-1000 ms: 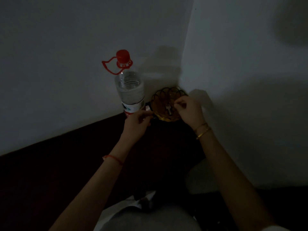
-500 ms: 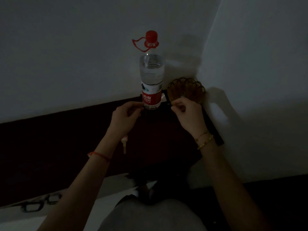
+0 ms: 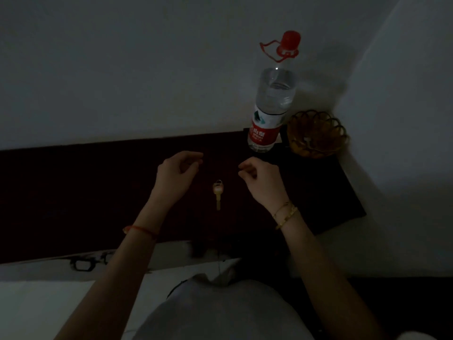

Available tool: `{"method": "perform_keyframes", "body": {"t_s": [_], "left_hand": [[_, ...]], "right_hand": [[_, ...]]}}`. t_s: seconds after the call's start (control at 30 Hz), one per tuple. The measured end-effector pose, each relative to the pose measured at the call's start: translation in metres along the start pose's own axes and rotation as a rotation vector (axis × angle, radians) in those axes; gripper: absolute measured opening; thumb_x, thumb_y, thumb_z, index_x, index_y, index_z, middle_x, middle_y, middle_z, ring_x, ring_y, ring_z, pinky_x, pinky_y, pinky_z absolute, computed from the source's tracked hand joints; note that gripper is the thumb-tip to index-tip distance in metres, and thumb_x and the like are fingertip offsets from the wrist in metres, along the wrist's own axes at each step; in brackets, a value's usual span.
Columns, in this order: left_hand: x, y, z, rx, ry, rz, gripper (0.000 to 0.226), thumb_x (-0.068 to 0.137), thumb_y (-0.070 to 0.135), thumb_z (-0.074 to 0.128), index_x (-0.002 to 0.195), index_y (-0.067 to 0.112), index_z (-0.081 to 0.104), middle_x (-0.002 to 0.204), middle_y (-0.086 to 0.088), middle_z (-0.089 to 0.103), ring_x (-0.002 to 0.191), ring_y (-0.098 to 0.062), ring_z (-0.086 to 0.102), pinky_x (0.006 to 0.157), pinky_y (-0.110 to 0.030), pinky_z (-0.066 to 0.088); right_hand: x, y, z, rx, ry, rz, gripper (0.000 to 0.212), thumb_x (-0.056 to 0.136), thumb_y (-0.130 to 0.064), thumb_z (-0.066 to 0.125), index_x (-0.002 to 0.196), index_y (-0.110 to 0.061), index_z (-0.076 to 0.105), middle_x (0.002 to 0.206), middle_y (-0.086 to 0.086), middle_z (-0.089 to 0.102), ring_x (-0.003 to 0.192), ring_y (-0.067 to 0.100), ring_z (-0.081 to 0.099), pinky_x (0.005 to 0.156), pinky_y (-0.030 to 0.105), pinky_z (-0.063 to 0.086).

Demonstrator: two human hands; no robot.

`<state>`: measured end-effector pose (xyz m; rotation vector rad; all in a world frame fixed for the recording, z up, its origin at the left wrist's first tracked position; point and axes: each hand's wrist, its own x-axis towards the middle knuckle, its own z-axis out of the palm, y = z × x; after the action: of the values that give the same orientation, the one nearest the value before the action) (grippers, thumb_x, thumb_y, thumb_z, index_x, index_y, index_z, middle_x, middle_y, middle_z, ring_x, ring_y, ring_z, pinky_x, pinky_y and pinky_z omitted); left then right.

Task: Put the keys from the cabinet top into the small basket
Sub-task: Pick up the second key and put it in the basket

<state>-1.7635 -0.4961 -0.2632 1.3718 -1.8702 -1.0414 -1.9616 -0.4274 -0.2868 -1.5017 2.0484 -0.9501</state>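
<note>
A pale gold key [image 3: 218, 192] with a small ring lies flat on the dark red cabinet top [image 3: 98, 192], tip toward me. My left hand [image 3: 179, 175] hovers just left of it and my right hand [image 3: 259, 180] just right; both have loosely curled fingers, hold nothing, and do not touch the key. The small amber wire basket [image 3: 326, 123] sits in the far right corner against the wall. One pale key [image 3: 307, 141] lies inside it.
A tall water bottle [image 3: 269, 111] with a red cap and label stands just left of the basket. White walls close the back and right sides. The cabinet's front edge and a dark drawer handle [image 3: 82, 265] lie below my forearms.
Both hands have drawn back from the basket toward me and now flank the key on the cabinet top. The camera view has swung left, so bottle and basket sit farther right.
</note>
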Motion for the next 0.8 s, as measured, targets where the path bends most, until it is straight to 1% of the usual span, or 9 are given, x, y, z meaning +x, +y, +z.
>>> {"method": "perform_keyframes", "body": {"t_s": [0.17, 0.27, 0.33, 0.43, 0.53, 0.6, 0.63, 0.7, 0.8], "left_hand": [[-0.002, -0.025, -0.025, 0.013, -0.010, 0.005, 0.027, 0.089, 0.009, 0.058, 0.113, 0.016, 0.068, 0.100, 0.000, 0.073, 0.089, -0.008, 0.067, 0.080, -0.009, 0.047], [0.000, -0.039, -0.038, 0.015, -0.017, 0.008, 0.026, 0.089, 0.010, 0.058, 0.111, 0.018, 0.069, 0.098, 0.002, 0.073, 0.086, -0.004, 0.066, 0.074, 0.000, 0.044], [0.000, -0.047, -0.046, 0.009, -0.021, 0.009, 0.026, 0.088, 0.011, 0.058, 0.110, 0.019, 0.069, 0.098, 0.003, 0.073, 0.088, -0.005, 0.067, 0.076, -0.004, 0.046], [0.002, -0.058, -0.055, 0.005, -0.026, 0.011, 0.026, 0.087, 0.010, 0.060, 0.110, 0.018, 0.070, 0.099, 0.001, 0.075, 0.091, -0.009, 0.069, 0.083, -0.019, 0.051], [0.002, -0.067, -0.062, -0.001, -0.064, 0.025, 0.028, 0.087, 0.006, 0.059, 0.110, 0.015, 0.069, 0.099, 0.000, 0.074, 0.092, -0.010, 0.069, 0.083, -0.016, 0.051], [0.002, -0.073, -0.066, -0.001, -0.093, 0.033, 0.028, 0.086, 0.005, 0.058, 0.110, 0.015, 0.069, 0.099, -0.001, 0.074, 0.089, -0.007, 0.067, 0.078, -0.007, 0.048], [0.001, -0.075, -0.067, 0.008, -0.109, 0.039, 0.028, 0.086, 0.005, 0.058, 0.111, 0.015, 0.069, 0.100, -0.001, 0.074, 0.089, -0.007, 0.067, 0.077, -0.005, 0.047], [0.000, -0.079, -0.069, 0.024, -0.143, 0.051, 0.029, 0.086, 0.005, 0.058, 0.111, 0.014, 0.069, 0.103, -0.003, 0.074, 0.094, -0.009, 0.068, 0.082, -0.009, 0.048], [-0.002, -0.085, -0.069, 0.033, -0.188, 0.066, 0.028, 0.087, 0.006, 0.059, 0.113, 0.012, 0.068, 0.106, -0.006, 0.074, 0.100, -0.013, 0.068, 0.087, -0.016, 0.047]], "right_hand": [[0.004, -0.010, 0.036, -0.050, -0.032, 0.068, 0.013, 0.087, -0.016, 0.063, 0.099, -0.013, 0.066, 0.095, 0.001, 0.069, 0.082, 0.006, 0.059, 0.070, 0.015, 0.044], [0.007, -0.014, 0.053, -0.082, -0.056, 0.134, 0.013, 0.087, -0.016, 0.063, 0.098, -0.013, 0.066, 0.092, 0.000, 0.068, 0.082, 0.009, 0.061, 0.071, 0.021, 0.049], [0.009, -0.017, 0.062, -0.088, -0.064, 0.172, 0.011, 0.086, -0.015, 0.063, 0.096, -0.012, 0.066, 0.084, -0.003, 0.065, 0.073, 0.005, 0.061, 0.064, 0.016, 0.047], [0.011, -0.021, 0.073, -0.103, -0.054, 0.222, 0.006, 0.087, -0.015, 0.063, 0.092, -0.014, 0.065, 0.068, -0.015, 0.058, 0.053, -0.008, 0.053, 0.046, 0.005, 0.035], [0.013, -0.020, 0.083, -0.143, -0.024, 0.268, 0.007, 0.086, -0.015, 0.063, 0.093, -0.012, 0.064, 0.061, -0.018, 0.053, 0.049, -0.007, 0.053, 0.044, 0.007, 0.034], [0.014, -0.021, 0.087, -0.193, -0.029, 0.302, 0.015, 0.085, -0.018, 0.064, 0.097, -0.009, 0.064, 0.068, -0.010, 0.060, 0.060, 0.001, 0.057, 0.054, 0.019, 0.046], [0.015, -0.022, 0.089, -0.218, -0.044, 0.323, 0.020, 0.083, -0.020, 0.066, 0.099, -0.008, 0.064, 0.077, -0.002, 0.064, 0.070, 0.011, 0.062, 0.062, 0.027, 0.052], [0.016, -0.025, 0.094, -0.279, -0.067, 0.353, 0.028, 0.081, -0.021, 0.068, 0.103, -0.005, 0.062, 0.097, 0.011, 0.067, 0.087, 0.026, 0.064, 0.075, 0.037, 0.056], [0.016, -0.030, 0.099, -0.333, -0.064, 0.374, 0.032, 0.083, -0.022, 0.068, 0.108, -0.003, 0.060, 0.110, 0.017, 0.063, 0.098, 0.030, 0.062, 0.077, 0.037, 0.053]]}}
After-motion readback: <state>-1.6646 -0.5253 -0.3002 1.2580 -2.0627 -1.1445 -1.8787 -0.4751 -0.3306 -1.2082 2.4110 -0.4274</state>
